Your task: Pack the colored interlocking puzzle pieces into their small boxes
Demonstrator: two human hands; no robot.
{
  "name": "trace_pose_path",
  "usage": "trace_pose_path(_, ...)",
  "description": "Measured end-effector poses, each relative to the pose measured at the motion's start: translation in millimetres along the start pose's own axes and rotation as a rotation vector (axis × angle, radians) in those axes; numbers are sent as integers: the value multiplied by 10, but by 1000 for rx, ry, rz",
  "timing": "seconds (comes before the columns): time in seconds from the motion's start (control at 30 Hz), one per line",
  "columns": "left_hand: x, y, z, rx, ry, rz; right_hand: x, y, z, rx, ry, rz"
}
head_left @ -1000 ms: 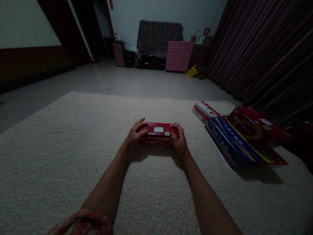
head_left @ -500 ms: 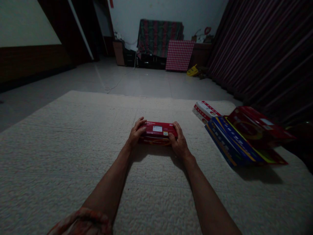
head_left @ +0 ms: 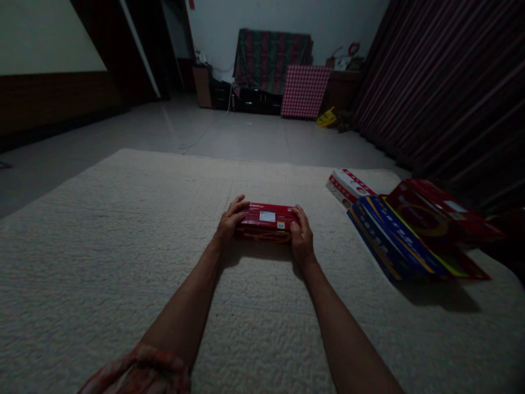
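A red box (head_left: 266, 221) with a white label on top rests on the quilted cream cover (head_left: 164, 241), in the middle of the head view. My left hand (head_left: 230, 221) grips its left end, thumb over the top edge. At the opposite end my right hand (head_left: 302, 234) holds on, with the thumb near the front top corner. Each palm lies against a side of the box, and the far fingertips curl around the back corners.
To the right sit a white and red box (head_left: 348, 185), a blue box (head_left: 389, 235) and a larger red box (head_left: 438, 210) stacked partly on it. A checked cloth (head_left: 305, 92) and a yellow object (head_left: 327, 117) stand beyond the tiled floor. Dark curtains (head_left: 443, 82) hang at the right.
My right thumb has shifted from the box's top toward its right end. Both hands still hold the red box, which stays in place. The view has turned slightly.
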State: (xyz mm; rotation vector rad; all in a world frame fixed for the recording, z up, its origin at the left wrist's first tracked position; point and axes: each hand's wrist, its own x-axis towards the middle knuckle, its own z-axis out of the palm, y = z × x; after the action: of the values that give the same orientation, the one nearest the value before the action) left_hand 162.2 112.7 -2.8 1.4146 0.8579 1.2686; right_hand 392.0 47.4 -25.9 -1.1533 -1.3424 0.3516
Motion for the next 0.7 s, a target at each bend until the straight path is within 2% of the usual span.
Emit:
trace_pose_path(0.13, 14, -33, 0, -11, 5, 10, 3, 11, 26, 29, 15, 13)
trace_pose_path(0.37, -70, -41, 62, -15, 51, -2, -56, -83, 44, 113, 70, 144)
trace_pose_path(0.53, -350, 49, 44, -40, 53, -36, -291, -257, -14, 94, 90, 164)
trace_pose_path(0.7, -682, 169, -61, -32, 102, -38, -561, -466, 40, 129, 94, 173)
